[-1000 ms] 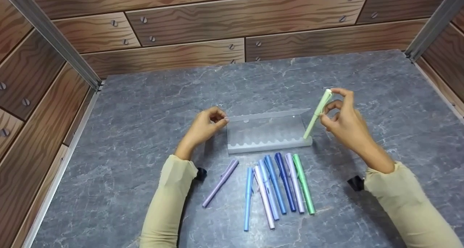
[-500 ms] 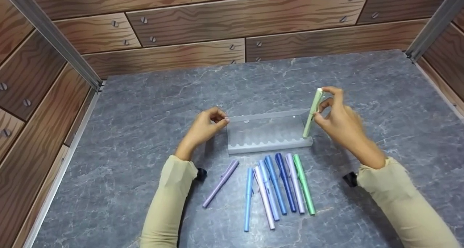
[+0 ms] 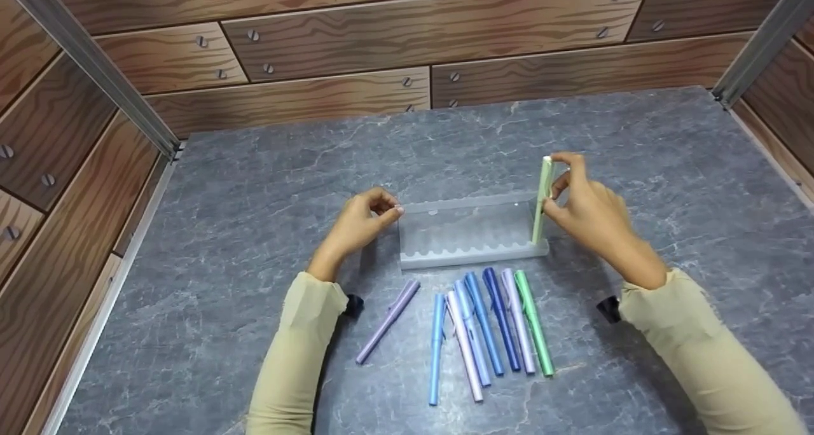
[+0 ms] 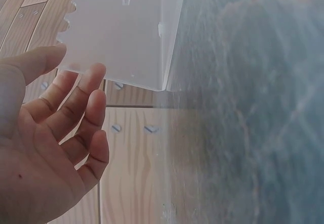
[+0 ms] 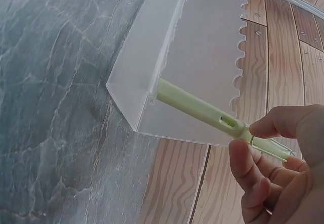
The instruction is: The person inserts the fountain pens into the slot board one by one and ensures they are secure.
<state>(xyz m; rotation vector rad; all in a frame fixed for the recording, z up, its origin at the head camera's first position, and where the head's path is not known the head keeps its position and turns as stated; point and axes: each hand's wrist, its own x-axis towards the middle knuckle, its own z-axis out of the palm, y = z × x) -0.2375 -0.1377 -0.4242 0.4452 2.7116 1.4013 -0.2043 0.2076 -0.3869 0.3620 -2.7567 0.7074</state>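
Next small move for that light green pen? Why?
Probably ease the light green pen slightly down into the clear holder at its right end. The pen's lower end meets the scalloped front lip there, the right grip pinches its upper part, and the left grip holds the opposite end.

I count one box point(image 3: 474, 255), eight pens point(image 3: 502, 320) lying toward its six o'clock, a ninth pen point(image 3: 542, 187) at three, and two hands: left hand point(image 3: 357, 222) at nine, right hand point(image 3: 594, 219) at three.
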